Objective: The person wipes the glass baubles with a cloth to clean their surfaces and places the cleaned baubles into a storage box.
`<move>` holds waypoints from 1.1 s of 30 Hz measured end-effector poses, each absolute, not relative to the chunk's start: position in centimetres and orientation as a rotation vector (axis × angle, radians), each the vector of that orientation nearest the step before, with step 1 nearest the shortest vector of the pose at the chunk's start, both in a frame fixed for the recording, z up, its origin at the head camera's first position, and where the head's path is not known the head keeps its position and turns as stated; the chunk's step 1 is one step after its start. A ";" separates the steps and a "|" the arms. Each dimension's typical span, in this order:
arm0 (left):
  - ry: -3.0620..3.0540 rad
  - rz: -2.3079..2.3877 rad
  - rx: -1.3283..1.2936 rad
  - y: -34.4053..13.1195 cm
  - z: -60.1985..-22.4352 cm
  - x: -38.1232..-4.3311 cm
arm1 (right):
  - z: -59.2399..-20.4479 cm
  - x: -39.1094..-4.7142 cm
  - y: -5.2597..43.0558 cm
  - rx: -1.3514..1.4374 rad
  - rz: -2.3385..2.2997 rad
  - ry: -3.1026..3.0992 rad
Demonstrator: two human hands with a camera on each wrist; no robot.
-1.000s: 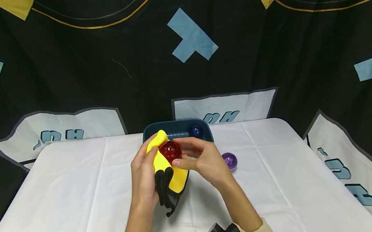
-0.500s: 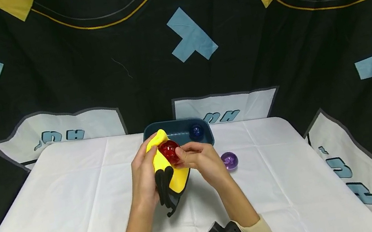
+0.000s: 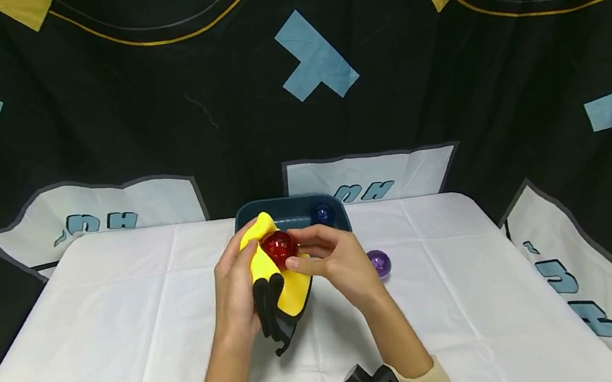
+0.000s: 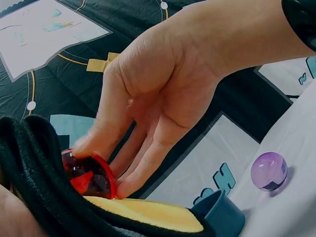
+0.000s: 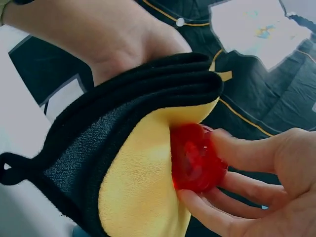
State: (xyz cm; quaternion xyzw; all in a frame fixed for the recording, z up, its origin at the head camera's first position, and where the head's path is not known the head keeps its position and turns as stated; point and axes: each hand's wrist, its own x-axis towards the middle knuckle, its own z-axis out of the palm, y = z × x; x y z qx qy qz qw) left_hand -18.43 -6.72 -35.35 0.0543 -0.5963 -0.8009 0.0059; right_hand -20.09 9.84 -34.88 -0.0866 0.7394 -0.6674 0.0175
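A folded microfiber cloth (image 3: 295, 293), yellow on one face and dark grey with black edging on the other, is gripped by my left hand (image 3: 233, 290). Against its yellow side sits a shiny, see-through red ball (image 3: 279, 249). My right hand (image 3: 336, 265) holds the ball from the right, thumb and fingers at its edge. In the right wrist view the red ball (image 5: 196, 158) is partly tucked behind the yellow fold (image 5: 140, 168), its left side hidden. The cloth's hanging loop (image 5: 11, 165) sticks out at the left there.
Behind the hands stands a dark blue tray (image 3: 284, 206) with a blue ball (image 3: 322, 215) in it. A purple ball (image 3: 380, 263) lies on the white-covered table (image 3: 472, 298), right of the right hand. A black printed curtain (image 3: 243, 113) hangs behind the table.
My right thumb and fingers move over the red ball: half a second ago the thumb was higher on it, now it is lower again. The left hand and cloth stay nearly still.
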 end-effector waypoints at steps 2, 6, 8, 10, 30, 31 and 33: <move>-1.869 -2.499 0.175 -6.7 -35.4 -18.3 | -35.0 -20.0 9.8 -0.270 -2.045 2.302; -1.895 -2.474 0.156 -6.6 -35.4 -18.2 | -35.3 -20.2 9.9 -0.210 -2.013 2.316; -1.898 -2.466 0.141 -6.5 -35.3 -18.1 | -35.5 -20.4 10.0 -0.187 -2.012 2.276; -1.887 -2.461 0.130 -6.4 -35.2 -18.0 | -35.6 -20.7 10.1 -0.182 -2.016 2.220; -1.893 -2.425 0.150 -6.6 -35.2 -18.1 | -35.1 -19.9 8.9 -0.151 -2.092 2.318; -1.898 -2.423 0.148 -6.6 -35.2 -18.1 | -35.1 -19.9 8.9 -0.151 -2.084 2.318; -1.906 -2.421 0.139 -6.5 -35.2 -18.1 | -35.2 -19.8 8.9 -0.147 -2.081 2.321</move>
